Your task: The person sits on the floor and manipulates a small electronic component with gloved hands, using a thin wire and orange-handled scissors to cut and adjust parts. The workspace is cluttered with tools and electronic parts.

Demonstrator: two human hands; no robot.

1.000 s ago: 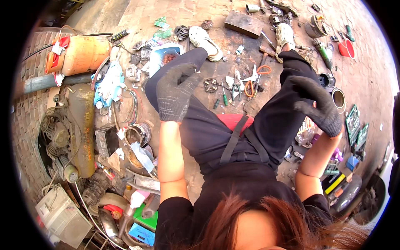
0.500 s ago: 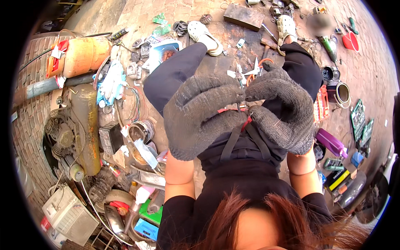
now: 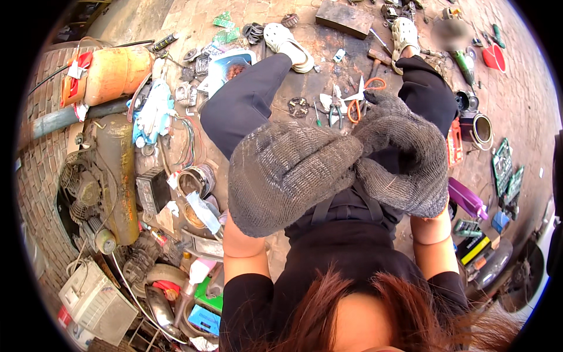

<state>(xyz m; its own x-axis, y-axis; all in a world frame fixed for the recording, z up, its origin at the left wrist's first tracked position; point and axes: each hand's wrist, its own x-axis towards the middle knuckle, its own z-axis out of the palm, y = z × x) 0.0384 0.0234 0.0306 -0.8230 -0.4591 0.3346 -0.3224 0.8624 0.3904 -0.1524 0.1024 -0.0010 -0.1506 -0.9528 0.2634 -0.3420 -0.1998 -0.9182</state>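
Observation:
Both hands wear dark grey knitted gloves and meet over my lap. My left hand (image 3: pixel 293 170) is closed, its fingers pressed together and pointing right. Against its tips, my right hand (image 3: pixel 404 158) is closed in a pinch, thumb and fingers curled round. Whatever lies between the fingertips is hidden by the gloves. On the ground just beyond the hands are scissors with orange handles (image 3: pixel 353 111), a pair of pliers (image 3: pixel 336 111), a small screwdriver (image 3: pixel 317 116) and a round dark part (image 3: pixel 298 107).
A hammer (image 3: pixel 379 57) and a metal block (image 3: pixel 343 20) lie farther off, between my feet. To the left are a blue basin (image 3: pixel 218 76), an orange gas cylinder (image 3: pixel 117 73) and an open can (image 3: pixel 196 180). On the right are a purple bottle (image 3: pixel 467 198) and circuit boards (image 3: pixel 502 163).
The fingertips have come together, and my left hand has shifted slightly right and nearer. A red strip and a thin dark piece seen between the hands are now covered.

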